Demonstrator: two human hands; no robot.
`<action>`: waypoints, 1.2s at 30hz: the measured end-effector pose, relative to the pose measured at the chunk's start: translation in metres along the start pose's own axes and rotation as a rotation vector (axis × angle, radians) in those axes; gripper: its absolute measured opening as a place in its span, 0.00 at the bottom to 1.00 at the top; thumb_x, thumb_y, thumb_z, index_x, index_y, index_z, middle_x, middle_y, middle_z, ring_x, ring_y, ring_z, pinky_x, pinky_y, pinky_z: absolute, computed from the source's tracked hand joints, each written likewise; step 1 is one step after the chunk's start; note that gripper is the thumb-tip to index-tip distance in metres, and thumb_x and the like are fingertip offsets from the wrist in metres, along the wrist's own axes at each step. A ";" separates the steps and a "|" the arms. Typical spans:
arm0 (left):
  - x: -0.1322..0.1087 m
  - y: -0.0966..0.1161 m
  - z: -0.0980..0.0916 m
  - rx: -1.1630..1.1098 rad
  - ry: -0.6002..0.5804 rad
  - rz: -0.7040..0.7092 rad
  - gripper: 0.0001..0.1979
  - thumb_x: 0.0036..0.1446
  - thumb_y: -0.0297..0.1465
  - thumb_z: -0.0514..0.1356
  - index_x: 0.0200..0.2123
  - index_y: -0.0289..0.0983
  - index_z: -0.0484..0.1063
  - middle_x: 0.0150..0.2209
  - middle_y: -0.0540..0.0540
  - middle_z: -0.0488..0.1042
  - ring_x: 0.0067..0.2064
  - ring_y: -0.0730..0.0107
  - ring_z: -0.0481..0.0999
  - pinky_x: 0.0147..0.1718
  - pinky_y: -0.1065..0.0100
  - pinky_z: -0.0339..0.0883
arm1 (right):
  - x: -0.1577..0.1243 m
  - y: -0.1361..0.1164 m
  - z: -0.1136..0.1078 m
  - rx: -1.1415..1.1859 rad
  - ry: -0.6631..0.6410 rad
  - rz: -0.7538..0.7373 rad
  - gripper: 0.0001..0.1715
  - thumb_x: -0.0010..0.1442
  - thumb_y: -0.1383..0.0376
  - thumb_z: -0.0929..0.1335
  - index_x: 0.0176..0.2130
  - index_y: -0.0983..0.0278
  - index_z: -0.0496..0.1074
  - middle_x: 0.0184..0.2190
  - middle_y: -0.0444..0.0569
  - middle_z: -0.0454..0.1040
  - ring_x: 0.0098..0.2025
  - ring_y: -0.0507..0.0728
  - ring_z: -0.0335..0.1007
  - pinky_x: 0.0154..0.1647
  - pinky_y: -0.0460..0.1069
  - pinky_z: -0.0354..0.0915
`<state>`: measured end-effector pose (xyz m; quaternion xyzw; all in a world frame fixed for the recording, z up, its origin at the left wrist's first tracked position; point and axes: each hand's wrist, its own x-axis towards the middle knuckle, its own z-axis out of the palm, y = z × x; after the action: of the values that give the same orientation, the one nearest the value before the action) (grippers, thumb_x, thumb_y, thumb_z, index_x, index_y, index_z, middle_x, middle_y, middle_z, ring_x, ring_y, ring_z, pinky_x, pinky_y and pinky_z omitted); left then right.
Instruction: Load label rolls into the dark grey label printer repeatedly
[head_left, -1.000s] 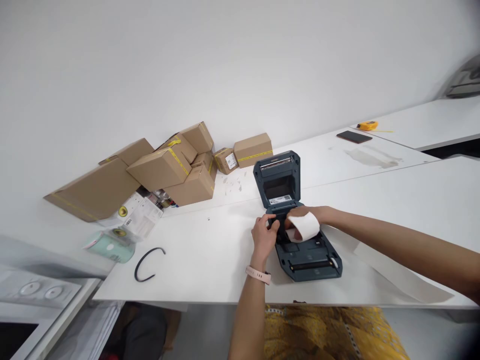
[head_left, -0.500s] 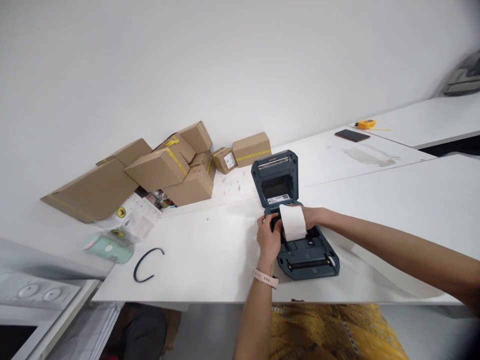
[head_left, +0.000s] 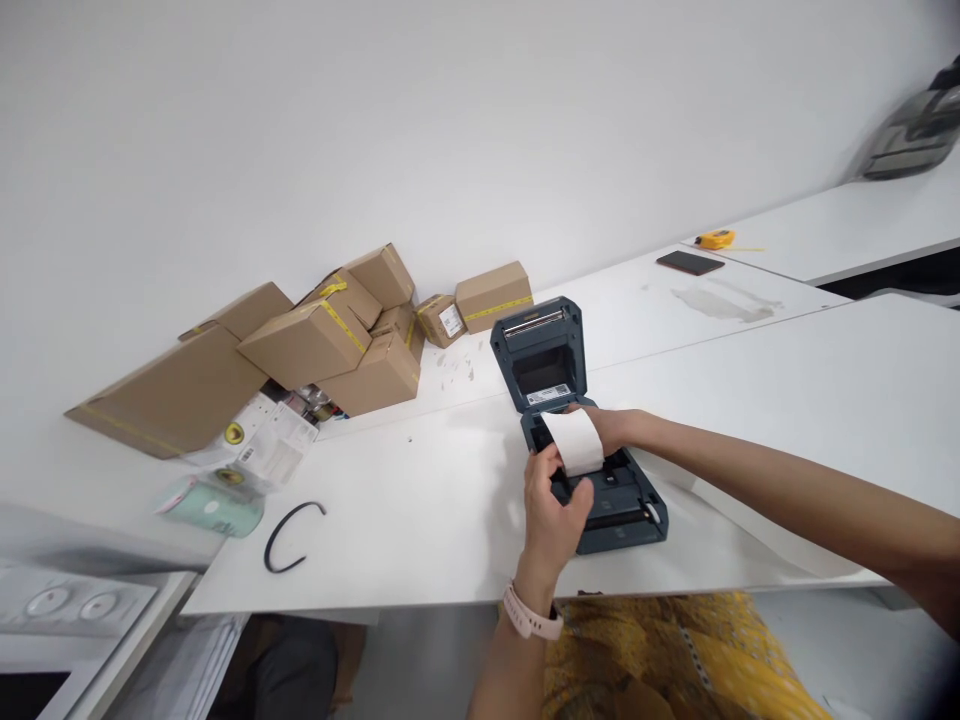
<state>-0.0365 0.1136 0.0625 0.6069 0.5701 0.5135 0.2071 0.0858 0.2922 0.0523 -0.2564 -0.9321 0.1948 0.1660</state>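
Observation:
A dark grey label printer (head_left: 626,535) stands on the white table with its lid (head_left: 538,345) raised. In its bay sits a white roll of labels (head_left: 576,440). My right hand (head_left: 606,428) reaches in from the right and grips the roll's right side, its fingertips partly hidden behind the paper. My left hand (head_left: 553,508), with a pale pink band on the wrist, is at the roll's lower left. Its thumb is spread away from the fingers, which are at the roll's left edge; the hand looks open.
Several cardboard boxes (head_left: 300,345) are piled against the wall at the left. A black headband (head_left: 276,540) and a green package (head_left: 217,507) lie near the left edge. A phone (head_left: 690,262) and a yellow tape measure (head_left: 715,240) lie at the back right. Backing paper (head_left: 772,525) trails beneath my right forearm.
My left hand has drawn back toward me from the roll's left side, and its thumb has spread. The roll has tilted slightly leftward; my right hand stays at it. The view has shifted a little.

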 end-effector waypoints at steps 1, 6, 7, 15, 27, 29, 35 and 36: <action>-0.004 0.002 0.002 0.021 -0.002 -0.001 0.16 0.56 0.27 0.65 0.49 0.39 0.75 0.44 0.42 0.79 0.47 0.59 0.79 0.55 0.53 0.71 | 0.001 -0.001 -0.002 -0.024 -0.093 -0.030 0.10 0.57 0.62 0.75 0.29 0.66 0.78 0.28 0.46 0.78 0.34 0.57 0.75 0.45 0.53 0.68; -0.022 -0.008 0.014 0.161 0.046 0.296 0.04 0.55 0.24 0.67 0.33 0.39 0.79 0.32 0.47 0.81 0.40 0.61 0.82 0.58 0.47 0.70 | 0.001 -0.013 -0.016 -0.136 -0.358 -0.126 0.04 0.50 0.64 0.74 0.29 0.61 0.82 0.27 0.49 0.81 0.38 0.62 0.75 0.52 0.56 0.58; -0.026 -0.010 0.015 0.166 0.066 0.360 0.04 0.56 0.24 0.66 0.33 0.38 0.79 0.33 0.46 0.82 0.40 0.61 0.82 0.54 0.49 0.73 | 0.000 -0.015 -0.018 -0.149 -0.368 -0.132 0.07 0.51 0.62 0.74 0.32 0.60 0.83 0.30 0.50 0.82 0.41 0.63 0.75 0.53 0.56 0.57; -0.062 -0.007 0.017 0.277 0.106 0.551 0.10 0.62 0.22 0.57 0.35 0.39 0.77 0.35 0.46 0.84 0.41 0.62 0.84 0.46 0.55 0.79 | -0.009 -0.022 -0.025 -0.144 -0.279 -0.159 0.09 0.53 0.61 0.72 0.34 0.60 0.84 0.31 0.51 0.83 0.41 0.63 0.76 0.49 0.55 0.61; -0.089 -0.003 0.024 0.430 0.197 0.557 0.12 0.65 0.21 0.55 0.36 0.39 0.76 0.36 0.46 0.84 0.43 0.65 0.84 0.51 0.57 0.78 | 0.022 -0.037 -0.136 0.146 0.995 0.102 0.32 0.70 0.44 0.58 0.60 0.59 0.71 0.63 0.55 0.71 0.66 0.65 0.62 0.68 0.63 0.55; -0.091 -0.003 0.024 0.444 0.205 0.563 0.11 0.65 0.21 0.55 0.37 0.39 0.76 0.37 0.46 0.84 0.44 0.65 0.84 0.51 0.57 0.78 | 0.037 -0.033 -0.148 0.363 0.816 0.213 0.38 0.69 0.40 0.54 0.61 0.60 0.70 0.66 0.55 0.67 0.68 0.66 0.59 0.69 0.63 0.53; -0.100 -0.006 0.023 0.472 0.148 0.526 0.12 0.63 0.19 0.55 0.40 0.39 0.76 0.41 0.44 0.84 0.49 0.62 0.83 0.53 0.54 0.77 | 0.019 -0.044 -0.131 0.583 0.591 0.207 0.28 0.72 0.48 0.55 0.48 0.61 0.75 0.51 0.49 0.77 0.54 0.61 0.71 0.61 0.59 0.63; -0.102 -0.007 0.025 0.467 0.151 0.514 0.12 0.63 0.19 0.55 0.41 0.39 0.76 0.42 0.43 0.83 0.49 0.62 0.83 0.53 0.54 0.77 | 0.007 -0.049 -0.122 0.576 0.607 0.187 0.25 0.71 0.50 0.56 0.47 0.60 0.75 0.52 0.48 0.76 0.55 0.61 0.70 0.61 0.59 0.62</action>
<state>-0.0006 0.0314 0.0075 0.7219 0.5146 0.4479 -0.1159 0.1095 0.2913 0.1823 -0.3287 -0.7212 0.3769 0.4794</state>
